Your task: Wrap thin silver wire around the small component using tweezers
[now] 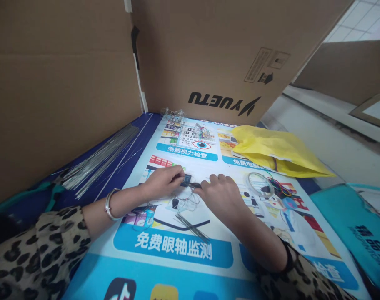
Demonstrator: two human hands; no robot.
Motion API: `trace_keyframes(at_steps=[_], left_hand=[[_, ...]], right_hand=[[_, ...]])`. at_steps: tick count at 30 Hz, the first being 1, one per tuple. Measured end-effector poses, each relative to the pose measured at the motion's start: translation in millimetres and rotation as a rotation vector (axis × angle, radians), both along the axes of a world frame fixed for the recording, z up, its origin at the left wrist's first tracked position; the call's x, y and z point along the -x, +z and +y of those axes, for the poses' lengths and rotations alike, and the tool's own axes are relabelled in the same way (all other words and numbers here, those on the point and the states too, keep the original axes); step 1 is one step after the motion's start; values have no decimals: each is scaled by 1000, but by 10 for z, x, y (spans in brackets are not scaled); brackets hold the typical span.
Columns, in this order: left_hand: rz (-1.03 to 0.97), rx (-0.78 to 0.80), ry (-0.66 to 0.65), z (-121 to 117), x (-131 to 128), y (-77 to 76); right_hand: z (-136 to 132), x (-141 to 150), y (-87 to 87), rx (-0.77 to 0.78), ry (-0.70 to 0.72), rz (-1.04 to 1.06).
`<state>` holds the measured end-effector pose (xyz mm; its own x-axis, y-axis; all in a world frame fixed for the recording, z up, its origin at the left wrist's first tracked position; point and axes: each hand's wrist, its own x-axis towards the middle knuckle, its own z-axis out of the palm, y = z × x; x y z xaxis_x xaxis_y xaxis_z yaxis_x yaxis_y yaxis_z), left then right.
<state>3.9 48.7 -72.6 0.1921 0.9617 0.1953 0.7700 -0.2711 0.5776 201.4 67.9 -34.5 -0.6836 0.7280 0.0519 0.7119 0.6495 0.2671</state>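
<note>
My right hand point(223, 196) is closed around dark pliers point(192, 184), whose jaws point left. Against the tips of the pliers, my left hand point(166, 180) is pinched shut; what its fingers hold is too small and hidden to make out. Loops of thin wire point(190, 203) lie on the printed sheet just below both hands. Nearer to me rests a small bundle of short straight wires point(193, 228).
Long straight wires point(99, 158) lie at the left by the cardboard wall point(68, 75). Behind my hands are tangled wire pieces point(202, 131). To the right are a wire coil point(261, 184), coloured wires point(280, 187), a yellow bag point(277, 148) and a teal bag point(349, 225).
</note>
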Motion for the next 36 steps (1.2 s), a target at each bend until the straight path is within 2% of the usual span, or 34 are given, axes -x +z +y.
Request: trace_keyframes(at_steps=[16, 36], left_hand=[[12, -6, 11, -10, -4, 17], [27, -33, 17, 36, 36, 9]], right_hand=[[-9, 33, -48, 10, 87, -16], [42, 33, -133, 1, 101, 9]])
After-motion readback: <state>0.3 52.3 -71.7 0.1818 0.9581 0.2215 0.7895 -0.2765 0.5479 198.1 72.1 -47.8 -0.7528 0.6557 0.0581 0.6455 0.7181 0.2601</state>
